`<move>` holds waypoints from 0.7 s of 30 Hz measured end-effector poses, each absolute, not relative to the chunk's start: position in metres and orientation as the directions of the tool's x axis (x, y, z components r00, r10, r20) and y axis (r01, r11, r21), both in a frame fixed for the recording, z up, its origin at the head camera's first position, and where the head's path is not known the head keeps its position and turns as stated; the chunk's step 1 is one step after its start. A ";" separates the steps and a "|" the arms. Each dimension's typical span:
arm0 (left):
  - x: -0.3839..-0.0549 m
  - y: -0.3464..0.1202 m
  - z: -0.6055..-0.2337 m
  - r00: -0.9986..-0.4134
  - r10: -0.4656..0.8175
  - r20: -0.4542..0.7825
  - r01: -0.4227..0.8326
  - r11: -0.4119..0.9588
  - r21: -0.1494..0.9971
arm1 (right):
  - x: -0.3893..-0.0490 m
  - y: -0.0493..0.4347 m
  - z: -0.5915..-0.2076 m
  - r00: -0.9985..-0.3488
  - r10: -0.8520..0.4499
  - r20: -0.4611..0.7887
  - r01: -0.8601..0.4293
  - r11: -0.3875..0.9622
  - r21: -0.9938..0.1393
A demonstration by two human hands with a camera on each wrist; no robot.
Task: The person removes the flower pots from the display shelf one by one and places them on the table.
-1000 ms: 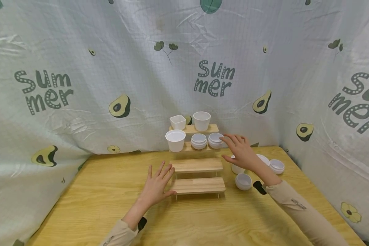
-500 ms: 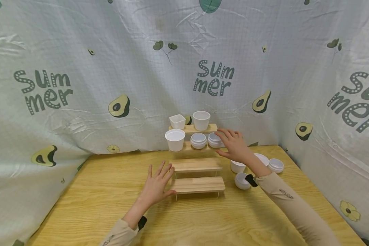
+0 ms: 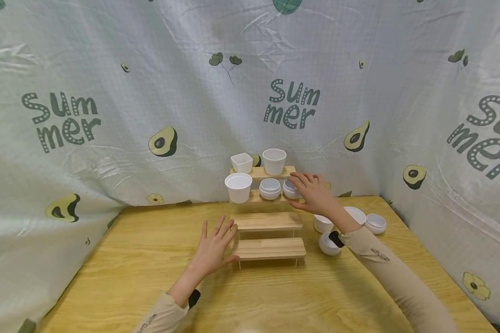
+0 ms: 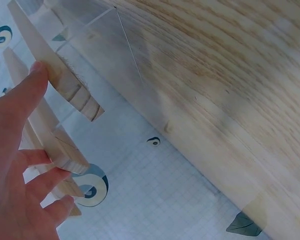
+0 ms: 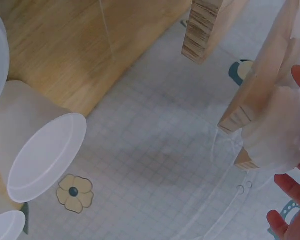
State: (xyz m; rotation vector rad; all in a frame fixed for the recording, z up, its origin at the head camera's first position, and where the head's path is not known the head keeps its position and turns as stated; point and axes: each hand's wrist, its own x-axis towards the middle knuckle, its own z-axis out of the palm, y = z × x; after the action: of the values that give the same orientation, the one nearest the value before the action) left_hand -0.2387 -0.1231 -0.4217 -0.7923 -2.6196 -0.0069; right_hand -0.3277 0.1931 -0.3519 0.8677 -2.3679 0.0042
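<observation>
Right hand (image 3: 315, 196) curled round a white round pot (image 3: 290, 191) — between 1 and 2 o'clock on the stepped stand (image 3: 268, 249).
Thumb and fingers straddle the pot from its 3 o'clock side; how firmly they press, I cannot tell. It looks light, stiff and smooth, so probably slippery: best pinched across the rim at 6 and 12 o'clock. Left hand (image 3: 212, 252) is spread — touching the stand at 8 o'clock.
</observation>
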 end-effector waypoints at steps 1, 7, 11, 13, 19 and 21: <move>-0.239 -0.123 -0.422 -0.758 0.531 0.378 0.533 0.839 -0.111 | -0.329 0.192 -0.352 -0.601 -0.584 0.545 -0.589 0.785 0.192; -0.239 -0.123 -0.421 -0.761 0.531 0.372 0.536 0.838 -0.100 | -0.333 0.189 -0.355 -0.628 -0.568 0.533 -0.581 0.797 0.164; -0.239 -0.123 -0.420 -0.761 0.533 0.370 0.538 0.837 -0.099 | -0.334 0.188 -0.356 -0.631 -0.563 0.534 -0.579 0.800 0.160; -0.239 -0.123 -0.420 -0.760 0.534 0.371 0.537 0.837 -0.104 | -0.335 0.189 -0.356 -0.629 -0.564 0.535 -0.577 0.800 0.165; -0.239 -0.123 -0.420 -0.760 0.534 0.371 0.540 0.836 -0.097 | -0.336 0.188 -0.356 -0.626 -0.568 0.534 -0.580 0.797 0.168; -0.239 -0.124 -0.420 -0.761 0.532 0.371 0.538 0.837 -0.099 | -0.337 0.188 -0.356 -0.626 -0.569 0.533 -0.581 0.797 0.167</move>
State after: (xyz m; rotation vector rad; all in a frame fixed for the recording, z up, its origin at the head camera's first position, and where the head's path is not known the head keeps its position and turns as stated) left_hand -0.2386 -0.1235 -0.4197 -0.7988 -2.6292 -0.0182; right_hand -0.3369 0.1875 -0.3561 0.8496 -2.4034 0.0280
